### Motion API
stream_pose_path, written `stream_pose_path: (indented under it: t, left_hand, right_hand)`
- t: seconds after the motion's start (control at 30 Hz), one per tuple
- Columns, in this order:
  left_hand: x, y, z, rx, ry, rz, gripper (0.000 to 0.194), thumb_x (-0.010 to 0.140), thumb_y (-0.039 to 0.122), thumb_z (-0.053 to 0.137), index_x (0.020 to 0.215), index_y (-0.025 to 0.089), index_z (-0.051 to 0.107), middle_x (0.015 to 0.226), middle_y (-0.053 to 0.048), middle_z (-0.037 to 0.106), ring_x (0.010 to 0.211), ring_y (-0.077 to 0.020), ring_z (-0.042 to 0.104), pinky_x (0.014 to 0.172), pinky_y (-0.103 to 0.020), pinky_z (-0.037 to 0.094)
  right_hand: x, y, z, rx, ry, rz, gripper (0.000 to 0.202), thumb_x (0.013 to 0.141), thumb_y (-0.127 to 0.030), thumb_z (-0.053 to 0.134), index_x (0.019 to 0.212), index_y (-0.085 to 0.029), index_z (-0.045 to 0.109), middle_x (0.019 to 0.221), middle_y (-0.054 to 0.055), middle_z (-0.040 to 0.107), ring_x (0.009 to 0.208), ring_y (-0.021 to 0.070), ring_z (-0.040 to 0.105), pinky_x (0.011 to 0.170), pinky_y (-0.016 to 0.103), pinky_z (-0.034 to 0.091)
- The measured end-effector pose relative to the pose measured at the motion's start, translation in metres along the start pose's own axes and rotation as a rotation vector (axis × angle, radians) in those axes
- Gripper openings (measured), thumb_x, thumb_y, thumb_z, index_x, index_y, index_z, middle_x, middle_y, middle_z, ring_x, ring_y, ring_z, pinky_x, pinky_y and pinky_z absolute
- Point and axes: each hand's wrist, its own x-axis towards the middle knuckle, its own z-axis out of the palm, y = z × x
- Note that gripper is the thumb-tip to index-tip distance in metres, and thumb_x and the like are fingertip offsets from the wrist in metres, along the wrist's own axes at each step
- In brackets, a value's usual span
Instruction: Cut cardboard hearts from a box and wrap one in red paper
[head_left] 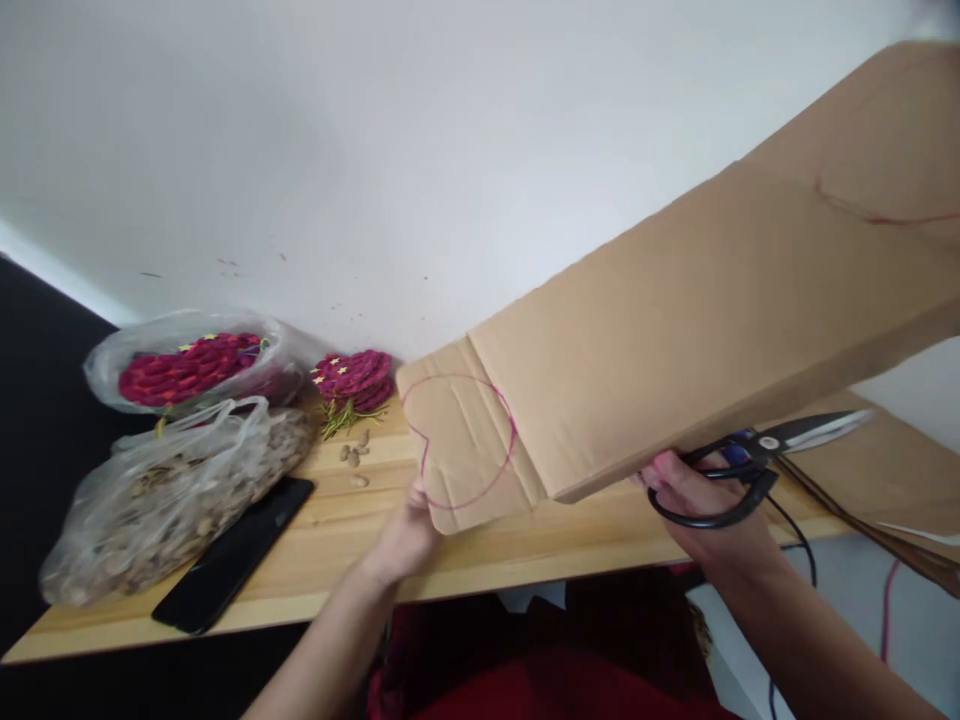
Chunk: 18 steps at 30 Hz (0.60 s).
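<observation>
A long folded piece of cardboard (675,310) is held up above the table, slanting up to the right. On its left flap (465,450) a heart-like outline is drawn in magenta marker. My left hand (411,540), somewhat blurred, grips the flap's lower left edge; its fingertips are partly hidden behind it. Under the cardboard's lower edge is my right hand (697,505), closed around the black handles of a pair of scissors (757,450) and touching the cardboard. The scissors' blades point right, slightly parted.
At the left stand a plastic bag with crimson woven pieces (191,370) and a plastic bag of peanut-like pods (180,490). A black phone (232,555) lies before them. Crimson round pieces (354,380) sit by the wall. More cardboard (892,460) lies at right, near cables.
</observation>
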Motion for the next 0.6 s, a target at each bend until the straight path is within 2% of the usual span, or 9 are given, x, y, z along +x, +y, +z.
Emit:
stream_pose_path:
  t: [0.07,0.13,0.2,0.27,0.37,0.47,0.53,0.6]
  left_hand:
    - [0.023,0.013,-0.027,-0.228,0.09,0.019,0.044,0.076,0.036,0.087,0.117,0.025,0.077,0.111,-0.008,0.079,0.104,-0.0265,0.074,0.09,-0.037,0.061]
    - [0.048,0.029,-0.05,-0.37,0.119,-0.019,0.047,0.085,0.043,0.079,0.128,0.026,0.07,0.116,-0.007,0.078,0.103,-0.0236,0.075,0.087,-0.034,0.062]
    - [0.07,0.044,-0.063,-0.379,0.081,-0.107,0.054,0.093,0.059,0.062,0.127,0.018,0.069,0.123,-0.015,0.075,0.107,-0.0277,0.074,0.083,-0.035,0.063]
    - [0.085,0.054,-0.064,-0.288,0.027,-0.175,0.054,0.097,0.058,0.056,0.128,0.016,0.068,0.128,-0.018,0.072,0.106,-0.0279,0.074,0.083,-0.036,0.062]
    - [0.097,0.059,-0.047,-0.061,-0.079,-0.199,0.052,0.095,0.05,0.065,0.132,0.015,0.066,0.129,-0.019,0.071,0.109,-0.0277,0.072,0.091,-0.039,0.059]
    - [0.105,0.059,-0.018,0.196,-0.172,-0.21,0.06,0.089,0.057,0.071,0.131,0.015,0.067,0.127,-0.019,0.071,0.117,-0.0302,0.067,0.1,-0.043,0.053]
    - [0.112,0.058,0.002,0.325,-0.229,-0.247,0.065,0.086,0.065,0.07,0.128,0.015,0.069,0.126,-0.018,0.072,0.118,-0.0309,0.067,0.102,-0.044,0.05]
    - [0.12,0.056,0.019,0.387,-0.294,-0.274,0.067,0.082,0.07,0.07,0.123,0.017,0.072,0.123,-0.016,0.074,0.114,-0.0299,0.068,0.099,-0.043,0.051]
  right_hand:
    - [0.0,-0.009,-0.007,0.026,0.007,-0.034,0.028,0.066,-0.03,0.093,0.056,-0.021,0.068,0.058,-0.002,0.059,0.056,0.0122,0.053,0.055,0.025,0.049]
    - [0.0,-0.016,-0.011,0.027,-0.027,-0.073,0.027,0.064,-0.028,0.093,0.053,-0.021,0.069,0.054,-0.002,0.058,0.051,0.0112,0.051,0.05,0.024,0.047]
    - [0.0,-0.02,-0.014,-0.01,-0.08,-0.101,0.026,0.065,-0.03,0.092,0.053,-0.02,0.071,0.05,-0.001,0.058,0.047,0.0113,0.051,0.047,0.024,0.045]
    - [0.0,-0.023,-0.016,-0.064,-0.129,-0.117,0.027,0.067,-0.035,0.091,0.055,-0.019,0.073,0.048,0.0,0.058,0.045,0.0118,0.051,0.045,0.024,0.045]
    - [0.0,-0.026,-0.02,-0.093,-0.178,-0.159,0.026,0.071,-0.037,0.09,0.059,-0.021,0.074,0.05,-0.002,0.061,0.045,0.0117,0.052,0.047,0.023,0.047]
    - [0.001,-0.03,-0.023,-0.108,-0.222,-0.171,0.023,0.073,-0.041,0.089,0.064,-0.024,0.075,0.055,-0.002,0.065,0.049,0.0135,0.057,0.05,0.025,0.051]
    - [0.004,-0.032,-0.025,-0.126,-0.23,-0.153,0.026,0.066,-0.045,0.092,0.066,-0.025,0.076,0.061,0.0,0.07,0.056,0.0172,0.062,0.058,0.03,0.057]
    - [0.007,-0.034,-0.027,-0.126,-0.192,-0.106,0.031,0.052,-0.045,0.098,0.063,-0.026,0.075,0.064,0.0,0.072,0.062,0.0208,0.066,0.069,0.035,0.06]
